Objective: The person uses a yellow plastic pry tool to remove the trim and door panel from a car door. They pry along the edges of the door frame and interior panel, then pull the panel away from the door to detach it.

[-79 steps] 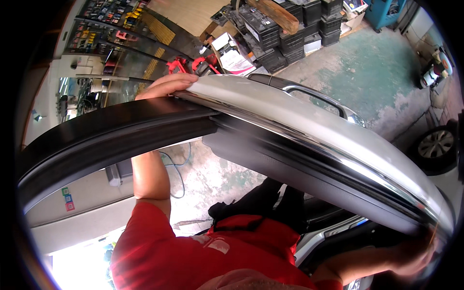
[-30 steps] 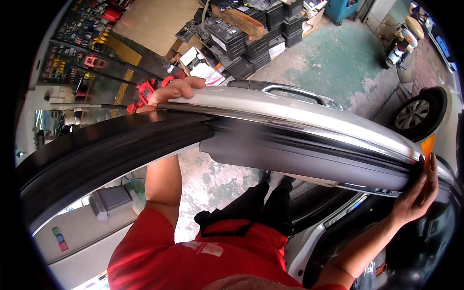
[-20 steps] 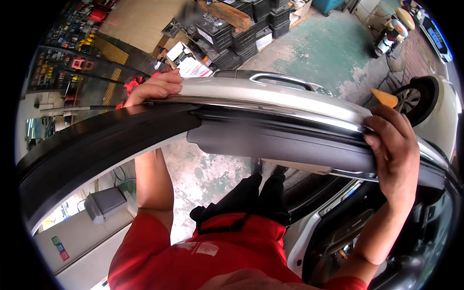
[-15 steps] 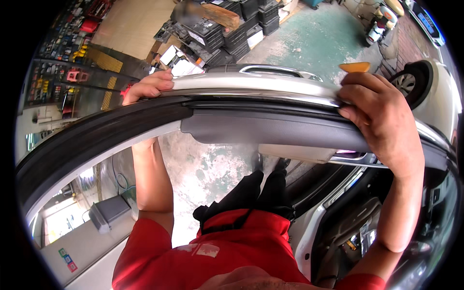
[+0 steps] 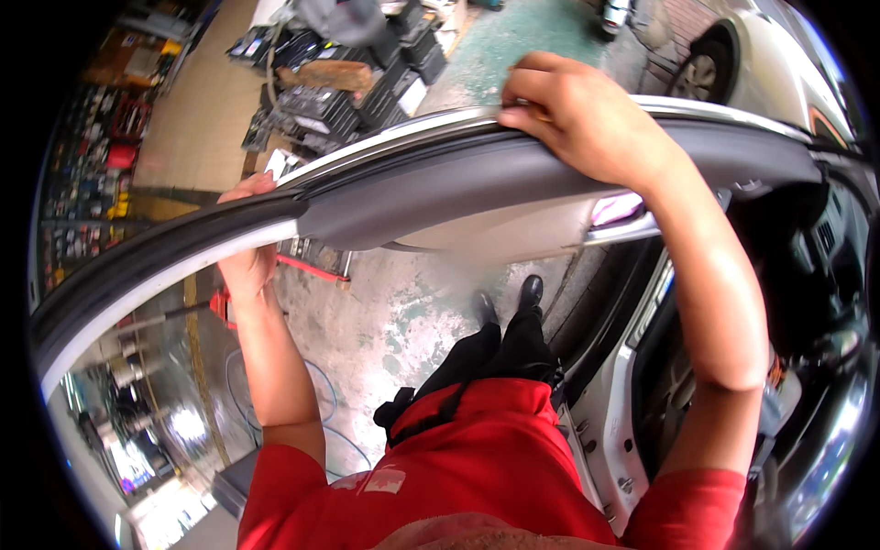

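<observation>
The right hand [image 5: 587,115] has come up from the far end of the car door [image 5: 458,197] and now sits curled over its top edge near the middle, fingers pinching the rim. The orange tool seen in it a moment ago is no longer visible. The left hand [image 5: 246,240] stays clamped on the door's black frame [image 5: 137,266], steadying it, so the work seems to have moved along the edge.

My head camera looks steeply down, close over the car door [image 5: 513,197] top, my shoes far below.
</observation>
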Demonstrator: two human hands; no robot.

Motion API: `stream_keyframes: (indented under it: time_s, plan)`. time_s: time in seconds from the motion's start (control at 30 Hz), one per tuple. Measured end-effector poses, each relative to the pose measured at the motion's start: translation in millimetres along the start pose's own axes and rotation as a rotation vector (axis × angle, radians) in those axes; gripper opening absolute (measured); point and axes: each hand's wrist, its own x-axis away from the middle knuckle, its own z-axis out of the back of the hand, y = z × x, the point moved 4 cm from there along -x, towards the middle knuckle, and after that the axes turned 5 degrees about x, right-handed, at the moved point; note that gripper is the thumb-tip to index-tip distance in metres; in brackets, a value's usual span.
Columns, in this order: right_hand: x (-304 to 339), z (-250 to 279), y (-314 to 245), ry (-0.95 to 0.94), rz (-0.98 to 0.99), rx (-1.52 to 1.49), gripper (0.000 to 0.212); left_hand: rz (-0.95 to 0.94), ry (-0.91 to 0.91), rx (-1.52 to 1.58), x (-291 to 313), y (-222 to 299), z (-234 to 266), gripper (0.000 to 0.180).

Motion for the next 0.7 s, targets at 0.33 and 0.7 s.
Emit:
stream_keyframes:
  time_s: [0.33,0.7]
  plan:
    - [2,-2,-10,0.020,-0.192,0.017,0.050,0.235,-0.071,0.015,-8,2,18,0.054]
    - [10,-2,-12,0.180,-0.359,-0.021,0.039,0.997,-0.872,-0.292,-122,42,-34,0.049]
